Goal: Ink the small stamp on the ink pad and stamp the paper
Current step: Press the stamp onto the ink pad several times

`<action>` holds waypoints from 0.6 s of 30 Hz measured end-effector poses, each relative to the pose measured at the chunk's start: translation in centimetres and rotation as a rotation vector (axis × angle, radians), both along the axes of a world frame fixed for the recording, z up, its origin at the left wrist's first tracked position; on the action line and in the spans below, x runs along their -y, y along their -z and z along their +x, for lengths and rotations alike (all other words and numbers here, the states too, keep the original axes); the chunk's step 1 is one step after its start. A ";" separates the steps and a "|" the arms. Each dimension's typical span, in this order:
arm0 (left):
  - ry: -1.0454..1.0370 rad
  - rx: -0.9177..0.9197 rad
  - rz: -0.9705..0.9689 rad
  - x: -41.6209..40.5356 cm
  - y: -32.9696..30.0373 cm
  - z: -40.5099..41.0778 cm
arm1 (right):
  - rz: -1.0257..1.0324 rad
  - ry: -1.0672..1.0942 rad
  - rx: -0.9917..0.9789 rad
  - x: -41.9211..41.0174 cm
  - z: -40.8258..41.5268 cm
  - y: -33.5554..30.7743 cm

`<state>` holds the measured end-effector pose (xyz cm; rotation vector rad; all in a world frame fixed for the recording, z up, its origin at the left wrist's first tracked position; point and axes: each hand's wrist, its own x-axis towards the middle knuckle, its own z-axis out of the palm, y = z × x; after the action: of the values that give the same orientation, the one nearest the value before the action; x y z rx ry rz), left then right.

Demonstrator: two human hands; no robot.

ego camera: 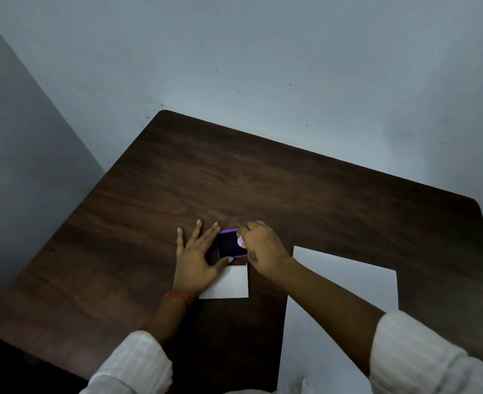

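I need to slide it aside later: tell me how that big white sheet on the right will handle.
The large sheet looks thin and flat, so probably floppy when lifted. It likely slides easily on the smooth wooden table. Its near end seems to overhang the edge, so a push might tip it off.

Right hand presses small stamp onto ink pad.
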<state>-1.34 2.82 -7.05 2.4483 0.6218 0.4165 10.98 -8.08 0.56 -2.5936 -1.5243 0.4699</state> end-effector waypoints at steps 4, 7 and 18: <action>-0.002 0.007 0.000 0.1 0.0 0.0 | 0.041 0.018 0.010 0.9 -1.2 0.7; -0.004 0.007 0.006 0.1 0.0 -0.1 | 0.034 0.004 -0.043 0.8 0.1 -0.3; -0.003 0.005 0.024 0.1 0.0 0.1 | -0.040 0.036 -0.018 0.6 1.0 -0.3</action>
<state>-1.28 2.76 -7.08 2.4682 0.6226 0.4333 11.95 -8.70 0.87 -2.6343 -1.4747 0.5240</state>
